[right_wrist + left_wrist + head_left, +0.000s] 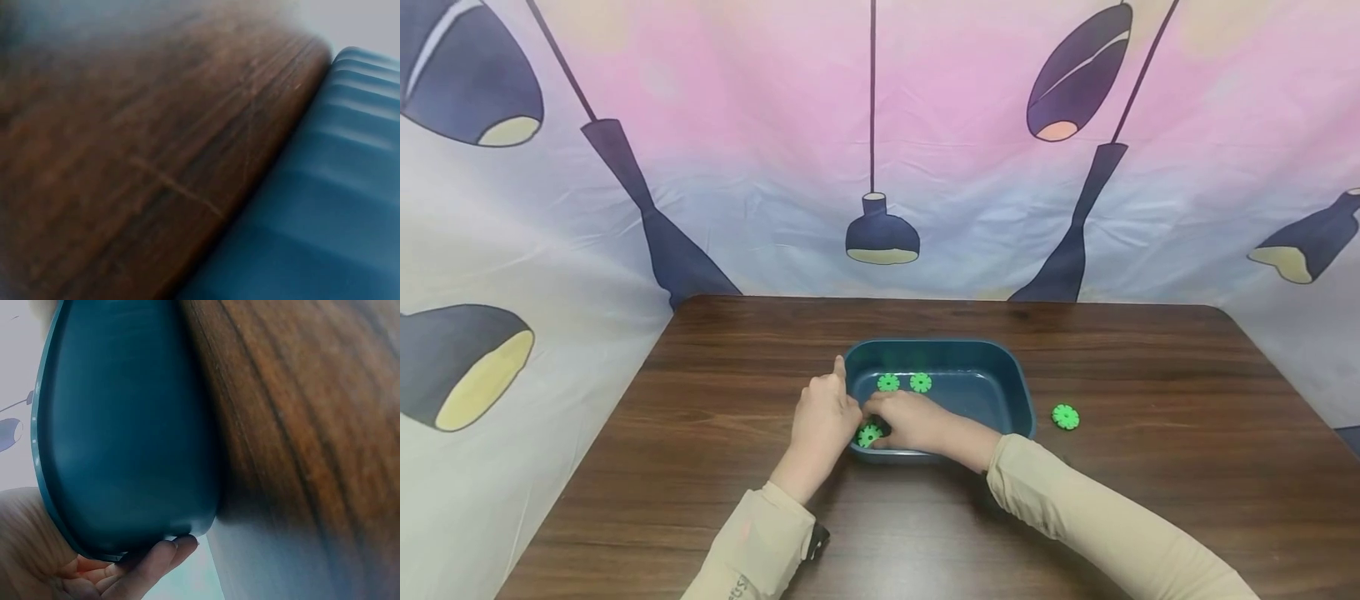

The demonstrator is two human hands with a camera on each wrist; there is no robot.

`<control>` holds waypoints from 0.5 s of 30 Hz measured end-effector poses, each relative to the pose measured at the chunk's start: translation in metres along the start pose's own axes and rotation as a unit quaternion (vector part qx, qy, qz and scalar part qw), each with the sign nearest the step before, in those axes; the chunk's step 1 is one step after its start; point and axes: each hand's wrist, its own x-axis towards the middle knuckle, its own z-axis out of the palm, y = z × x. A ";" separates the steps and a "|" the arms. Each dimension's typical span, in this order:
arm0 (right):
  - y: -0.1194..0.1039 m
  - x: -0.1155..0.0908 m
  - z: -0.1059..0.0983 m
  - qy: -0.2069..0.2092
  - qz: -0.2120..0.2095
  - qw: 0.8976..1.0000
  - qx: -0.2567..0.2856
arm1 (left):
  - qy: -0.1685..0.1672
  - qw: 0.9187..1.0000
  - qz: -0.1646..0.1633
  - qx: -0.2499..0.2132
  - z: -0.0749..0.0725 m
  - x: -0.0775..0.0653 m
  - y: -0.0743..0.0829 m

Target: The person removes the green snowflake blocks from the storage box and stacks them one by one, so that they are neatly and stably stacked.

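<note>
At the centre of the brown wood-grain table (700,433), toward its far edge as seen from the head: one dark teal tray (977,404), rounded corners, standing upright. Clock positions are taken from the tray's middle, twelve at the far side.

Contents: three green notched discs, flower-shaped. First disc (888,382), ten o'clock; second disc (921,382), eleven, just beside it; third disc (870,434), eight, in the near corner.

Outside, on the table near three o'clock: loose disc (1065,417), one, same green pattern.

Left hand (825,417): at nine o'clock, gripping the tray's end, fingers curled round the wall. Right hand (910,419): inside the tray, forearm entering from five o'clock; fingers bent about the third disc. Whether they pinch it, cannot tell.

Sleeves (1075,508): two, beige. Backdrop: pastel cloth (775,192) printed with dark lamps (882,233).
</note>
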 end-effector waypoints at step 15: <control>0.002 0.000 -0.002 0.009 -0.043 0.999 -0.025 | -0.005 1.000 -0.001 0.026 0.001 0.001 -0.001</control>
